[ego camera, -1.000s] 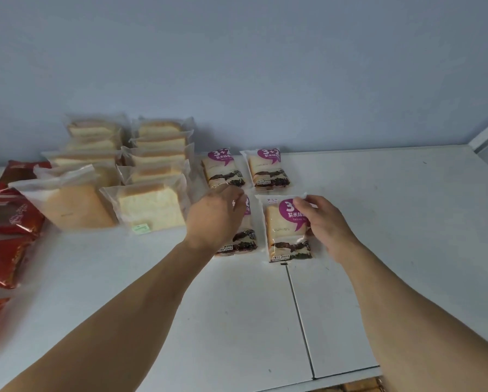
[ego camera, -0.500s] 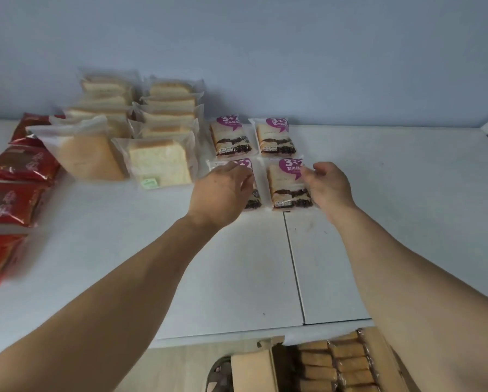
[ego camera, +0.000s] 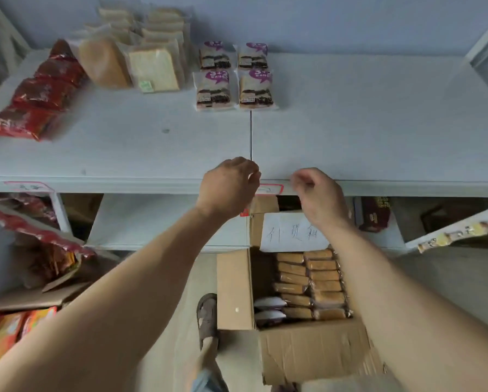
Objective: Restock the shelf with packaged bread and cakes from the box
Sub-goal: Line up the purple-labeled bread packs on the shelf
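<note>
Looking at the hands: both hang over the front edge of the shelf [ego camera: 378,131], above the box.
Left hand [ego camera: 228,183]: fingers loosely curled, nothing in it.
Right hand [ego camera: 319,192]: fingers loosely curled too, nothing in it.
Box [ego camera: 308,346]: brown cardboard, open, on the floor right under the hands.
Cakes in the box [ego camera: 310,281]: golden packs stacked in two neat rows, with two white packs [ego camera: 269,309] beside them at the left.
On the shelf: four purple-label packs [ego camera: 234,76] lie in a square near the back; sliced bread packs [ego camera: 152,65] stand to their left; red packs [ego camera: 40,94] lie further left.
Bare spot: the right half of the shelf has no packs on it.
Step now, I think: the hands are free to go down into the box for more.
What could go wrong: the packs sit tight together, so pulling one up fast may drag its neighbour out and drop it on the floor.
Also: the shelf edge is right above the box, so a full hand coming up could bump it and squash a soft cake.
Also: a foot in a slipper [ego camera: 208,318] stands just beside the box and could knock it.
</note>
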